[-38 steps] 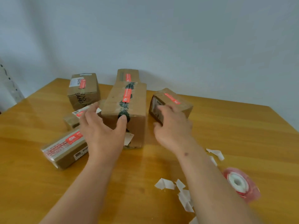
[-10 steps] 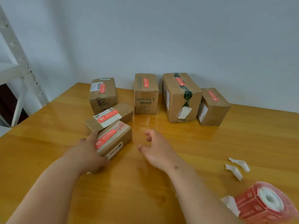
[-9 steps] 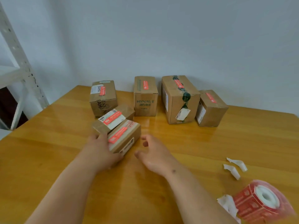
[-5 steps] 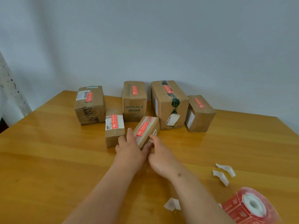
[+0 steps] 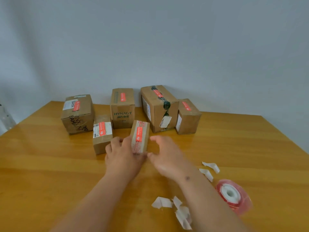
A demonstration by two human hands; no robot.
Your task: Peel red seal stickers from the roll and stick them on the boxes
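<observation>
Wooden table [image 5: 50, 164] against a grey wall carries six cardboard boxes, each bearing a red seal sticker. Left hand [image 5: 123, 156] reaches forward, palm down, fingers curled against the left side of the small box [image 5: 140, 137] nearest the person, gripping it. Right hand [image 5: 164, 158] hovers just beside that box, fingers loosely spread, holding nothing. Sticker roll [image 5: 233, 195] lies flat at right, near torn backing scraps [image 5: 179, 210].

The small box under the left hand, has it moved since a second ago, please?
Yes: the small box slid rightward, from beside the BAHA box to before the HYNAUT box.
</observation>
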